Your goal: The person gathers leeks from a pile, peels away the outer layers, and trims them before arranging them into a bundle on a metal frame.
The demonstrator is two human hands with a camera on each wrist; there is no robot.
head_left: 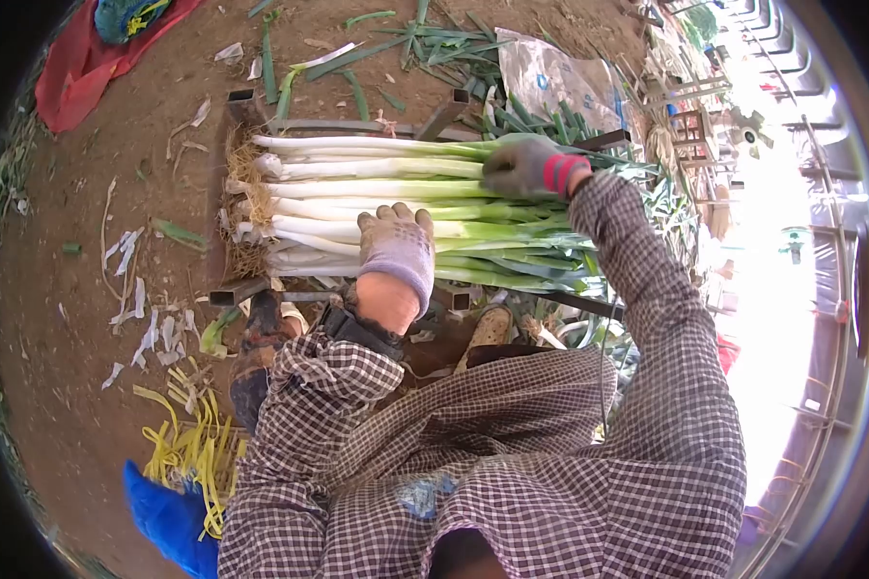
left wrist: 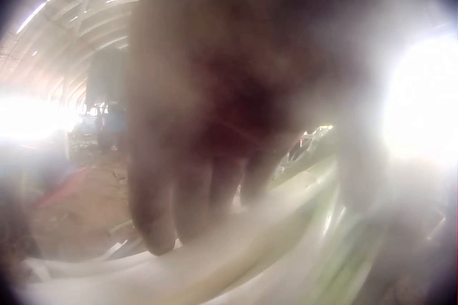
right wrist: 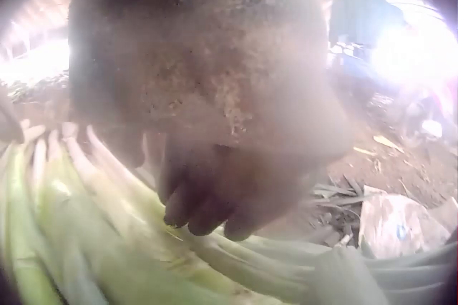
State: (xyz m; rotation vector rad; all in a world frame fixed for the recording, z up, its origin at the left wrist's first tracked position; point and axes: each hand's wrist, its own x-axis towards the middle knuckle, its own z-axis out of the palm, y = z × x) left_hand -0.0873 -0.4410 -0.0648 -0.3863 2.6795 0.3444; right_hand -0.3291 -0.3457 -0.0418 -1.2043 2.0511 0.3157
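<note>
A layer of long leeks (head_left: 357, 169) lies side by side in a metal frame (head_left: 444, 114), roots at the left, green leaves at the right. My gloved left hand (head_left: 398, 246) rests on the white stems near the frame's near side, fingers extended; the left wrist view shows its fingers (left wrist: 189, 205) over the pale stems (left wrist: 215, 269). My gloved right hand (head_left: 529, 166) is on the green part at the far side; in the right wrist view its fingers (right wrist: 204, 208) bend down onto the leeks (right wrist: 107, 233). Whether they grip a stalk is hidden.
Loose leaves and a plastic sheet (head_left: 555, 77) lie beyond the frame. A red cloth (head_left: 82, 82) is at the far left, yellow straps (head_left: 198, 444) and a blue bag (head_left: 169, 516) at the near left. White scraps litter the dirt ground (head_left: 87, 261).
</note>
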